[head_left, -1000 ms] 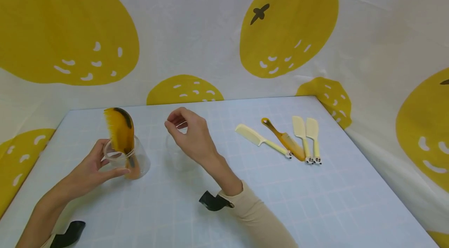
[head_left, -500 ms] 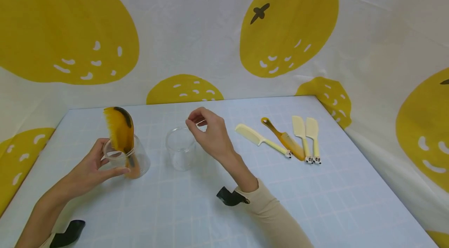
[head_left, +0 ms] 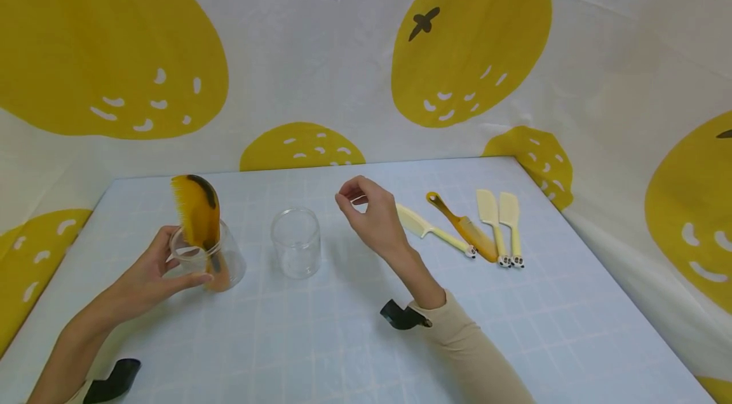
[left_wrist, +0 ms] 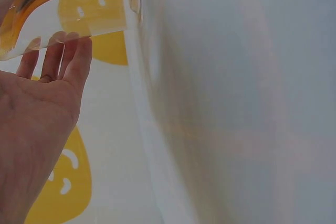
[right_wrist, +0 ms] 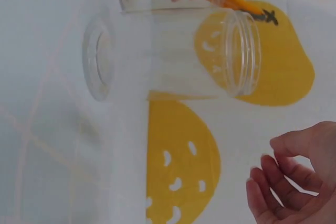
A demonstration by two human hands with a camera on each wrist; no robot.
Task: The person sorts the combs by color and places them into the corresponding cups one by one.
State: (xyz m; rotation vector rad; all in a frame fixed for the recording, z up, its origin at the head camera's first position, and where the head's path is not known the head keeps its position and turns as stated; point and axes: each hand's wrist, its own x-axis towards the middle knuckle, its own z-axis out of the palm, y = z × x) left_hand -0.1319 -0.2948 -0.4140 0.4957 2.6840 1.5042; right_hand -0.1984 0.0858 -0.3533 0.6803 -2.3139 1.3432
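Two clear jars stand on the worktop [head_left: 366,328], and my left hand [head_left: 150,277] has its grip clamped round the left jar [head_left: 207,259], thumb and fingers curled against its wall. An amber comb [head_left: 197,212] stands in that jar, handle down and its wide toothed head well above the rim, leaning a little to the left. My right hand [head_left: 374,218] hangs in the air between the empty jar [head_left: 296,242] and the combs laid out to the right; its fingers are curled with thumb and fingertips close together, and they hold nothing.

As I judge it, the reach toward the nearest cream comb [head_left: 426,229] goes best with the fingers spread before they come down, and with the thin handle pinched rather than the teeth. My left hand should hold its jar firm, since the tall comb makes it top-heavy.

That cream comb lies flat, just right of my right hand. Beyond it lie another amber comb [head_left: 464,226] and two more cream combs [head_left: 500,223], all near one another, handles pointing toward me.
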